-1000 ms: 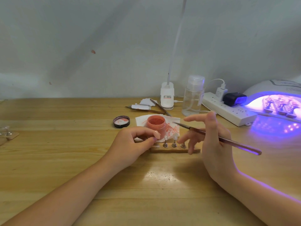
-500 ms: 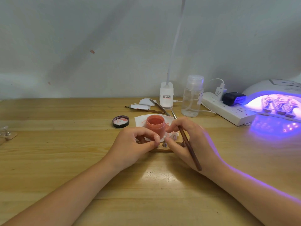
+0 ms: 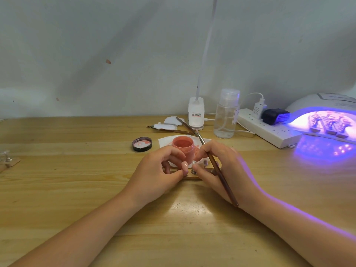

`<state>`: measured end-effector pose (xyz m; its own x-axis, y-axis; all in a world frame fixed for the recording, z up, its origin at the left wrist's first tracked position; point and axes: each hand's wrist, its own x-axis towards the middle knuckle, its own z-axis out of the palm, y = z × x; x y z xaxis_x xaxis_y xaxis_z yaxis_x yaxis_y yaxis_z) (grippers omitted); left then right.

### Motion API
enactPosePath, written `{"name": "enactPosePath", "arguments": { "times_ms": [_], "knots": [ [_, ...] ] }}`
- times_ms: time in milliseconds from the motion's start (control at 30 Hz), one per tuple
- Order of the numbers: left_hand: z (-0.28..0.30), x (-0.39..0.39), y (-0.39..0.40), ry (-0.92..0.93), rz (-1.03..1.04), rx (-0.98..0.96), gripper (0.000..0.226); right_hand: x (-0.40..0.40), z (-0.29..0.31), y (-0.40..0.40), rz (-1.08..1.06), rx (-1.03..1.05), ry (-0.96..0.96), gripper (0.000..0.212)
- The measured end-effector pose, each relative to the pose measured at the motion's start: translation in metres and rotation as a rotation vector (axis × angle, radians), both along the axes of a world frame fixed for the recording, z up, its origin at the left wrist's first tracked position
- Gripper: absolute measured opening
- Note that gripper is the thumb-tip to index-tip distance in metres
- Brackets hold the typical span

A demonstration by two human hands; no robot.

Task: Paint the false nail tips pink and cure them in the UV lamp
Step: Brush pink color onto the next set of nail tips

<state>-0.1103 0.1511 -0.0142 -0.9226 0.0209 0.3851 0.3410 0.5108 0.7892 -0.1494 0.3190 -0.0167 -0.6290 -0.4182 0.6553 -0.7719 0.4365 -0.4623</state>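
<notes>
Nail tips (image 3: 205, 162) stand on small metal pegs along a narrow wooden strip (image 3: 194, 177) at the middle of the wooden table (image 3: 77, 189), mostly hidden between the two hands. By size, the table comes first, then the UV lamp (image 3: 325, 114) at the far right, lit violet, with more stands of tips inside it. A white power strip (image 3: 269, 132) lies beside the lamp, and a clear pump bottle (image 3: 227, 116) stands left of that. The left hand (image 3: 156, 176) has its fingers curled, thumb and forefinger pinched at the left end of the strip. The right hand (image 3: 221, 166) grips a brown brush (image 3: 217, 170), its handle slanting down toward the wrist, while its fingertips meet at a peg. Just behind the hands sits an open jar (image 3: 183, 147) of pink paint on a white wipe (image 3: 165, 141), its black lid (image 3: 142, 144) to the left.
</notes>
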Motion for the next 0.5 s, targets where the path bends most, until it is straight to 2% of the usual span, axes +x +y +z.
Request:
{"name": "enactPosePath", "arguments": {
  "times_ms": [267, 500],
  "knots": [
    [-0.002, -0.001, 0.000, -0.017, 0.010, 0.010, 0.027, 0.005, -0.001, 0.002, -0.020, 0.055, 0.108, 0.020],
    [-0.001, 0.004, -0.002, 0.078, 0.074, -0.042, 0.030, 0.011, 0.003, 0.002, -0.001, -0.162, 0.067, 0.020]
  ]
}}
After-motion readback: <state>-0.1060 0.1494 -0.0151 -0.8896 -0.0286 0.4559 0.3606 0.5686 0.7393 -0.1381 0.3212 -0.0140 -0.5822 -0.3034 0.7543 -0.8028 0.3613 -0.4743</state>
